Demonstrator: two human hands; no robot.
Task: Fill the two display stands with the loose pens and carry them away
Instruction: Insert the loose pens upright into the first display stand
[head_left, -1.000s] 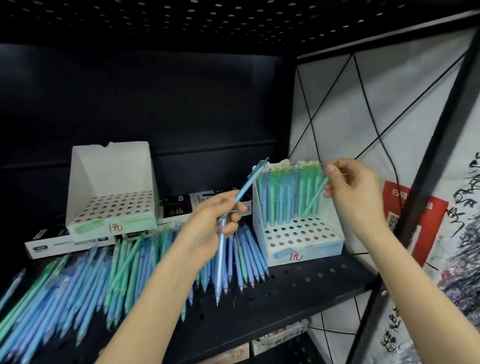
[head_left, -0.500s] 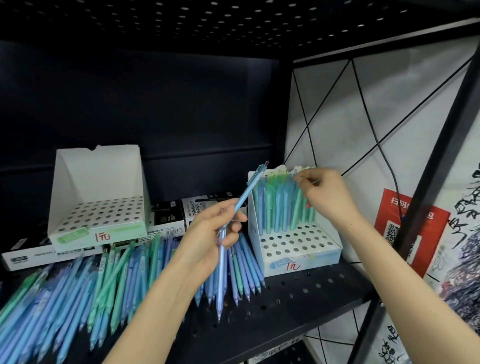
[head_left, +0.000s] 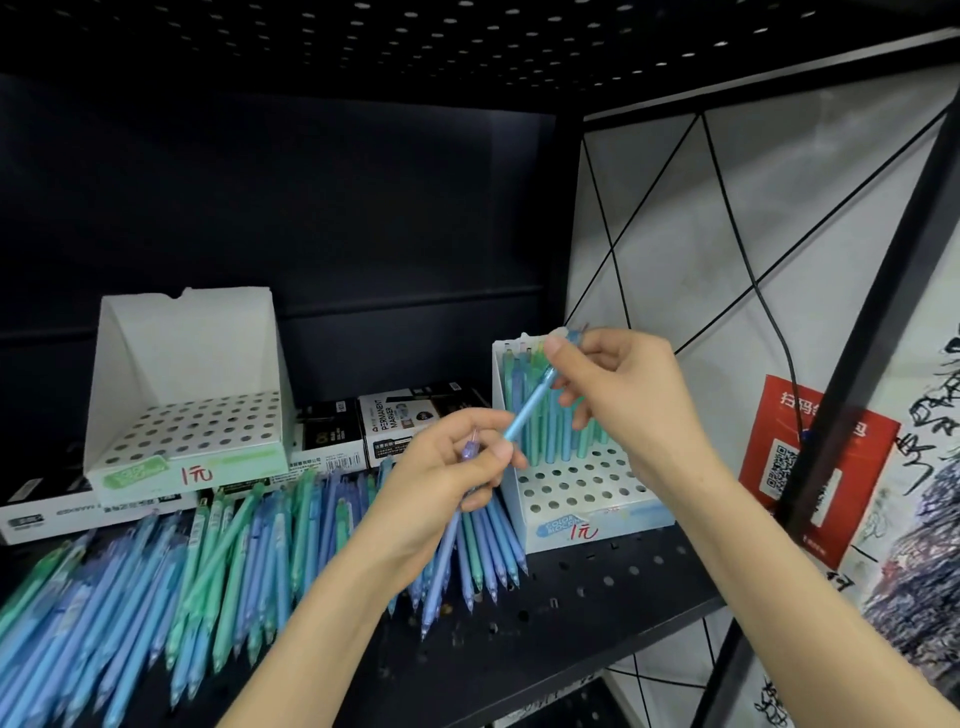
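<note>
Marker boxes (head_left: 395, 428): lying flat at shelf (head_left: 597, 618) back.
Poster (head_left: 779, 467): red, QR code, right wall.
Cable (head_left: 748, 270): black, hangs to poster.

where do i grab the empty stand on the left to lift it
On the stand, probably the tall back wall, fingers over its top edge from above: that edge stands free, while boxes crowd the base.

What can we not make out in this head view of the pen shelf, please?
Head view only.
Hidden: rear rows of the right stand, behind the right hand pinching the light blue pen; its pen count is unknown.
Hidden: how many held pens the left hand grips.
Cut off: loose pens, by the left edge.
Too small: print on the marker boxes.
</note>
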